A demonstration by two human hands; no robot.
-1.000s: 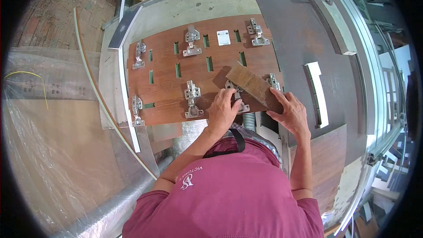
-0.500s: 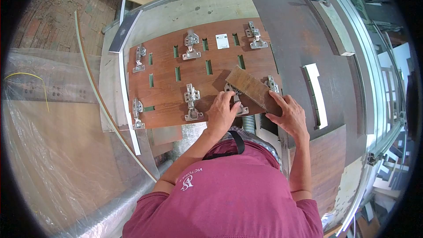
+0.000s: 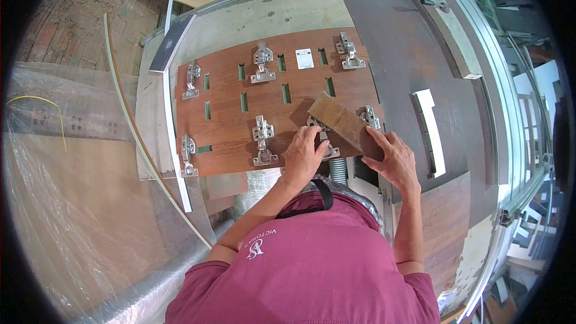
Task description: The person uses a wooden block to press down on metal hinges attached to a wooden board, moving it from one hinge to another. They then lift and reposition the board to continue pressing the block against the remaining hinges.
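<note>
A brown wooden board (image 3: 225, 129) with green-edged slots lies in front of me, several metal cabinet hinges on it. My right hand (image 3: 393, 159) grips the near right end of a small wooden block (image 3: 342, 121), thumb below and fingers above. The block slants over a cabinet hinge (image 3: 330, 151) and partly hides it. My left hand (image 3: 303, 155) has thumb and fingertips closed around that hinge, near the board's front edge. Another hinge (image 3: 370, 117) stands just beyond the block, and a further hinge (image 3: 263, 140) lies left of my left hand.
A white curved strip (image 3: 429, 132) lies on the dark table surface (image 3: 402, 54) to the right. Thin trim strips (image 3: 129, 114) run along the left. Plastic sheeting (image 3: 78, 204) covers panels at lower left. A metal rail (image 3: 486, 84) borders the table's right side.
The view has shifted very slightly. Both hands, the block and the hinge keep practically the same places relative to the board.
</note>
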